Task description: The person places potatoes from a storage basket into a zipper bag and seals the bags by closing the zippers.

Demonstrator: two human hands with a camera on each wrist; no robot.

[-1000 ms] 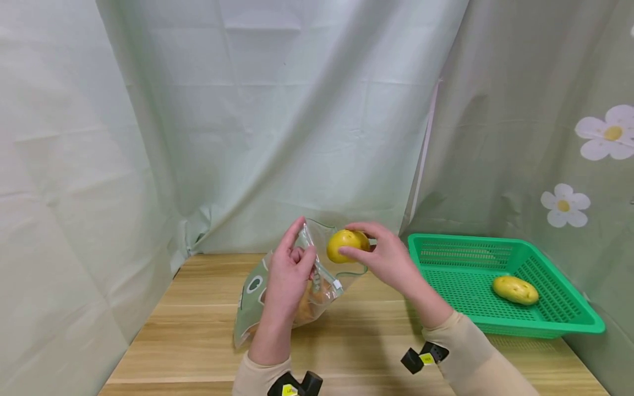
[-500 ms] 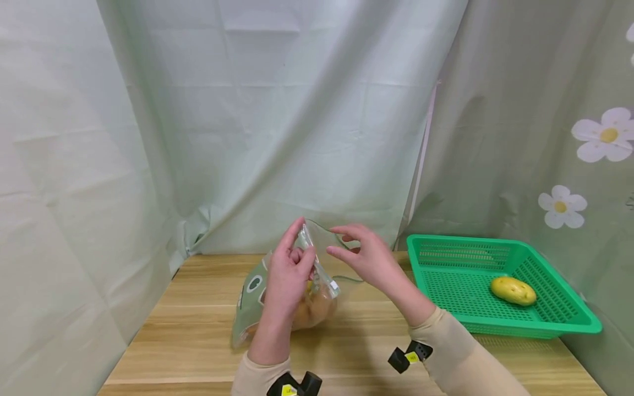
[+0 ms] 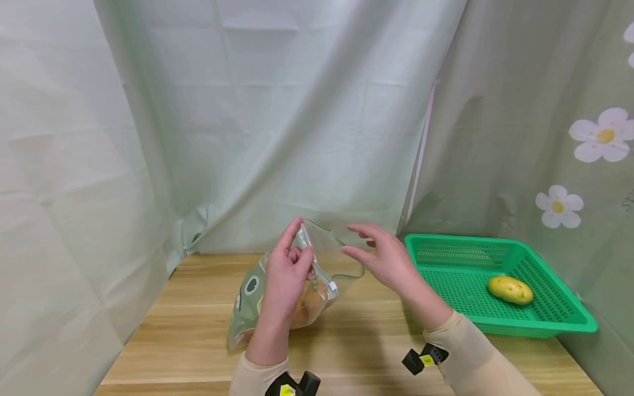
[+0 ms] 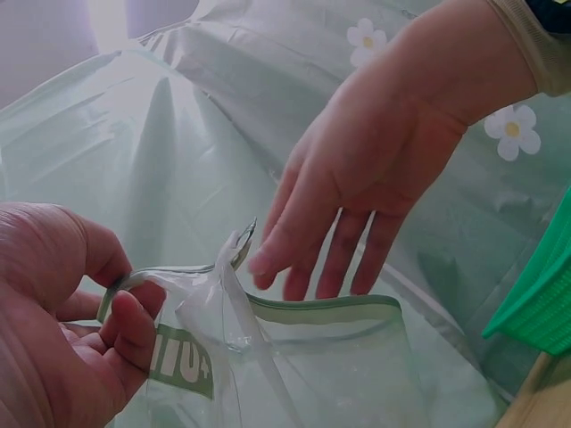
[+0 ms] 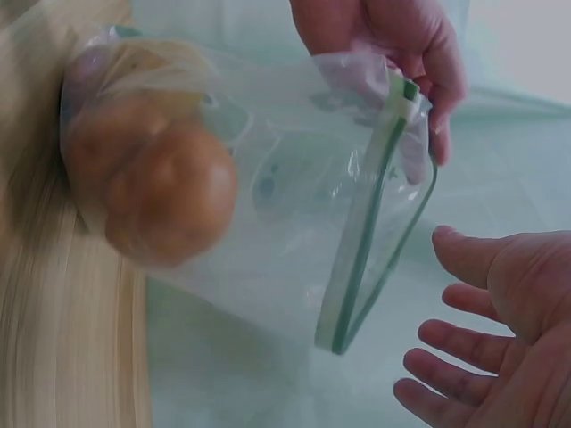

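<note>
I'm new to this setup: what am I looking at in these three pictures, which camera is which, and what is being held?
There is no machine here: a person works with two bare hands. The wide picture comes from a camera on the person's head; the two close-ups come from cameras on each wrist. The left hand pinches the rim of a clear zip bag with potatoes inside, held open above a wooden table. The right hand is open and holds nothing, just beside the bag's mouth; its grip is relaxed. To the right stands a green basket with one potato in it. Pale green curtains hang behind.
</note>
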